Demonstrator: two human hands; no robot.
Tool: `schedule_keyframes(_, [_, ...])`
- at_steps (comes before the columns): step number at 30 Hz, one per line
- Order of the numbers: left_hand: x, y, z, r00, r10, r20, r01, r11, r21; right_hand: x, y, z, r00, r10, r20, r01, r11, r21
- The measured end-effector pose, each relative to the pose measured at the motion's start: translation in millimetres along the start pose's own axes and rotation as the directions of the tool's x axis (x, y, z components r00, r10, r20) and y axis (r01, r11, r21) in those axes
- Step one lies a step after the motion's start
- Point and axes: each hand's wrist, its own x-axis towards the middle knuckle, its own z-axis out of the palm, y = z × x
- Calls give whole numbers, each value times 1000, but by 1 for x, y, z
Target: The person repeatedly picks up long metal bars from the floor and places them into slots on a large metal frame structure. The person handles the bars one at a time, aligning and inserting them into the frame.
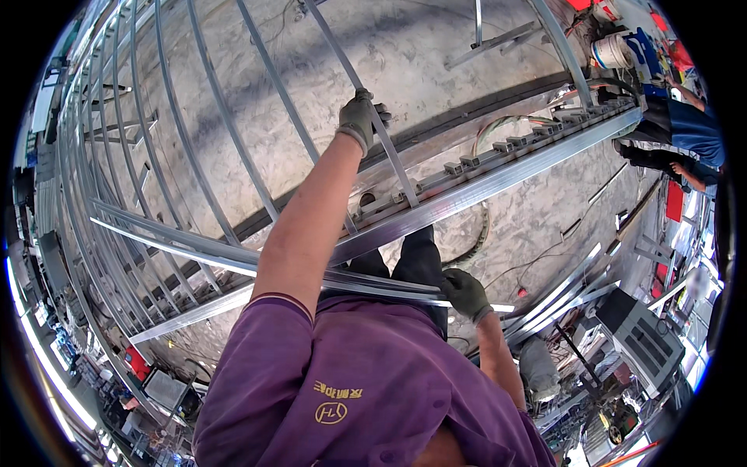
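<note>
My left hand point(356, 122), in a grey-green work glove, is closed around a thin metal bar point(395, 163) that slants down to a long metal rail point(521, 175). The bar's lower end meets the rail, beside a row of small brackets point(510, 145) along it. Down by my waist, my gloved right hand point(466, 296) is closed on the end of a small bundle of long metal bars point(183, 243). That bundle lies across my front, passes under my left forearm and reaches far to the left. My palms and some fingers are hidden.
Several upright bars point(210, 101) fill the frame at left. Another person point(692, 136) stands at far right, near a white bucket point(611, 53). Cables point(498, 128) run by the rail. A grey machine point(642, 342) and loose metal strips point(556, 292) are at lower right.
</note>
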Motion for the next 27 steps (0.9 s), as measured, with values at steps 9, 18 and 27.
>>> schedule_keyframes(9, [-140, -3, -127, 858, 478, 189, -514, 791, 331, 25, 27, -9, 916, -83, 393, 225, 916, -331])
schedule_keyframes(18, [-304, -131, -291, 867, 85, -491, 53, 964, 261, 36, -34, -30, 879, 55, 474, 47, 978, -201])
schedule_keyframes(27, [-223, -142, -215, 881, 291, -374, -192, 941, 279, 88, -40, -90, 934, -182, 306, 314, 826, -467])
